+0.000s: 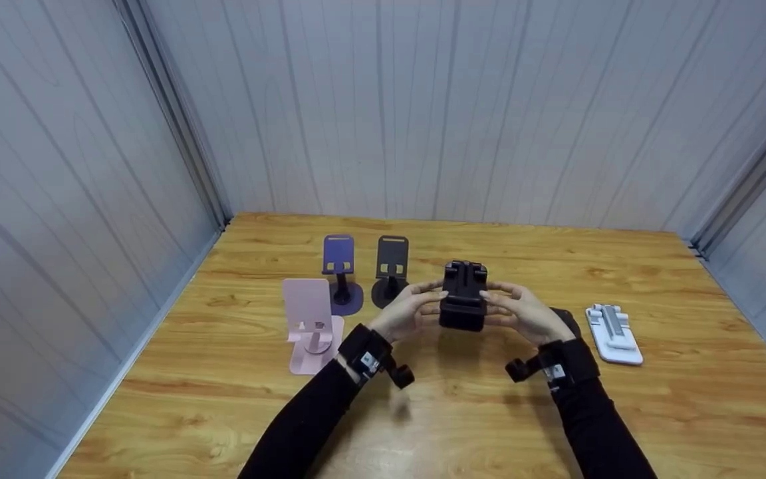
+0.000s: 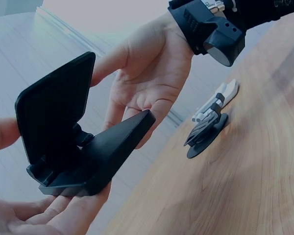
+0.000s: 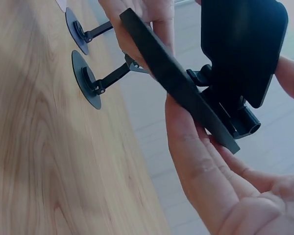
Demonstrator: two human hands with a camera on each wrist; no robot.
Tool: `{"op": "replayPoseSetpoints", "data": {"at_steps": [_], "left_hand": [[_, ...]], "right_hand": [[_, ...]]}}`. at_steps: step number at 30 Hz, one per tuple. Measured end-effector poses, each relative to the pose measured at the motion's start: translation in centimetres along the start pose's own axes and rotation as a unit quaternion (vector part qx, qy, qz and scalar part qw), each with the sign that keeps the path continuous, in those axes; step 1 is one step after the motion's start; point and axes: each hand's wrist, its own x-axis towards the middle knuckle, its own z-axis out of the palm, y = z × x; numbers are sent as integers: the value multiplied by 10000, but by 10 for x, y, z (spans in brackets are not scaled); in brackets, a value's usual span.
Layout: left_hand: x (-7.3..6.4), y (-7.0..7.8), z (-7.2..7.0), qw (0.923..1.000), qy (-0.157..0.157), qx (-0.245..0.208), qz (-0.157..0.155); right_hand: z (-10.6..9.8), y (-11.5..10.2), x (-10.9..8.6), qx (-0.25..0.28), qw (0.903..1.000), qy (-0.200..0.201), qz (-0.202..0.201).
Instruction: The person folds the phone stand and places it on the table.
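Note:
Between both hands is a black foldable phone stand (image 1: 464, 296), held above the wooden table. In the left wrist view its plate (image 2: 56, 105) stands at an angle to its thick base (image 2: 112, 152), so it is partly unfolded. On its left side, my left hand (image 1: 411, 311) grips it with the thumb on the plate and fingers under the base. My right hand (image 1: 524, 311) grips the opposite side the same way. In the right wrist view, the fingers (image 3: 191, 152) of the right hand support the underside of the base.
Upright at the left stand a pink phone stand (image 1: 308, 309), a purple one (image 1: 338, 256) and a dark grey one (image 1: 392, 256). A white folded stand (image 1: 616, 338) lies at the right. Next to it, a dark folded stand (image 1: 566, 320) is partly hidden by the right wrist. Pale walls enclose the table.

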Motion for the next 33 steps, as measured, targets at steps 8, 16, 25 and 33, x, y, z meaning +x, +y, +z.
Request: {"op": "replayPoseSetpoints", "data": {"at_steps": [8, 16, 25, 33], "left_hand": [[-2, -2, 6, 9998, 116, -133, -39], [-3, -4, 8, 9999, 54, -38, 77], [-2, -7, 8, 9998, 130, 69, 128], [1, -10, 8, 9993, 207, 180, 248]], "right_hand": [[-1, 0, 0, 99, 9999, 29, -37], [-3, 2, 0, 31, 9999, -109, -49], [-5, 3, 0, -51, 9997, -216, -106], [-4, 3, 0, -85, 9998, -140, -108]]}}
